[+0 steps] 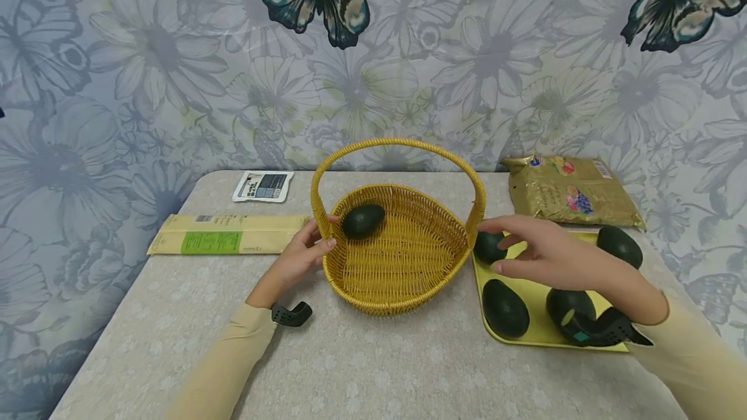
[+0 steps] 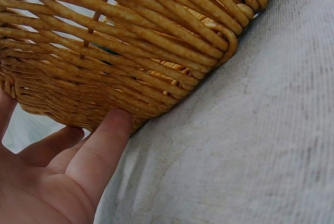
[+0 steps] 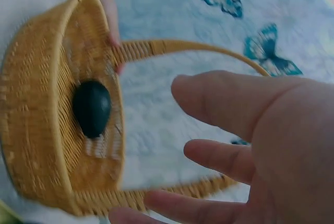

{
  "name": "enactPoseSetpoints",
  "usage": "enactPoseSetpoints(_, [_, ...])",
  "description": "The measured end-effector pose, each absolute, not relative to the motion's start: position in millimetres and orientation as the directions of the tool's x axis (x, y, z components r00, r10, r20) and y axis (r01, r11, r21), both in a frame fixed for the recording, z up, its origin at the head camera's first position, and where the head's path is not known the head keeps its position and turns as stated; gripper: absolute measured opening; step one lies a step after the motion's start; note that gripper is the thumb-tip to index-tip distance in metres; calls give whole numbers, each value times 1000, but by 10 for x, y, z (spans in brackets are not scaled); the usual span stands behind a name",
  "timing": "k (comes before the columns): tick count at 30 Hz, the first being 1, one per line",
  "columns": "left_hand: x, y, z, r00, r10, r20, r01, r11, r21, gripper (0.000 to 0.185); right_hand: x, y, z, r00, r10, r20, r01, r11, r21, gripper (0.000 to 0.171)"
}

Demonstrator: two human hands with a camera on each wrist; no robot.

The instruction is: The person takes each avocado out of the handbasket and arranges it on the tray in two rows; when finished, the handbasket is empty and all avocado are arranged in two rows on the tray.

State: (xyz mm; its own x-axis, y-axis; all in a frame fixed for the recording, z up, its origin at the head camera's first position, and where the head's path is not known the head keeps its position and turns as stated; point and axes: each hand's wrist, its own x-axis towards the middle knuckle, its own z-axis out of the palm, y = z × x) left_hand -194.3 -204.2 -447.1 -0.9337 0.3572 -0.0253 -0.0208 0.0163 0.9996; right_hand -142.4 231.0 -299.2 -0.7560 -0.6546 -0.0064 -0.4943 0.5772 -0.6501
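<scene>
A yellow woven basket (image 1: 397,277) with a tall arched handle stands mid-table, one dark green avocado (image 1: 363,221) lying inside at its left. My left hand (image 1: 303,251) holds the basket's left side near the handle's base; in the left wrist view, fingertips (image 2: 117,119) touch the outer weave. Over the yellow tray (image 1: 538,274) on the right hovers my right hand (image 1: 539,251), fingers apart and nothing in them. Several avocados lie on that tray, one (image 1: 489,247) partly hidden behind the right fingers. The right wrist view shows the avocado (image 3: 92,108) inside the basket.
Behind the tray lies a gold packet (image 1: 574,193) with fruit pictures. A flat yellow and green package (image 1: 233,235) lies left of the basket, and a small white packet (image 1: 264,186) sits behind it. A patterned cloth (image 1: 175,83) hangs at the table's back.
</scene>
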Motion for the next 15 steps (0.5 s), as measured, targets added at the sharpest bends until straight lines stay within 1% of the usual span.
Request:
enactPoseSetpoints(5, [-1940,-2041,-4477,-934,358,-22,-10,34,999,54,-1509,2008,-3044,-719,-691,-76,-490,582,-648,58])
enactPoseSetpoints(9, [-1939,-2039,-4479,-934,355,-20,-9,31,999,53,-1586,1774,-3122,-699,-710,-84,-517,582,-628,62])
enactPoseSetpoints(13, [-1940,-2040,-4481,-934,358,-16,-10,19,1000,53,-1707,1550,-3224,-714,-695,-84,-504,595,-626,64])
enactPoseSetpoints(15, [-1941,-2039,-4481,-933,359,-17,-13,13,1000,53,-1778,1445,-3269,-724,-682,-101,-476,601,-642,64])
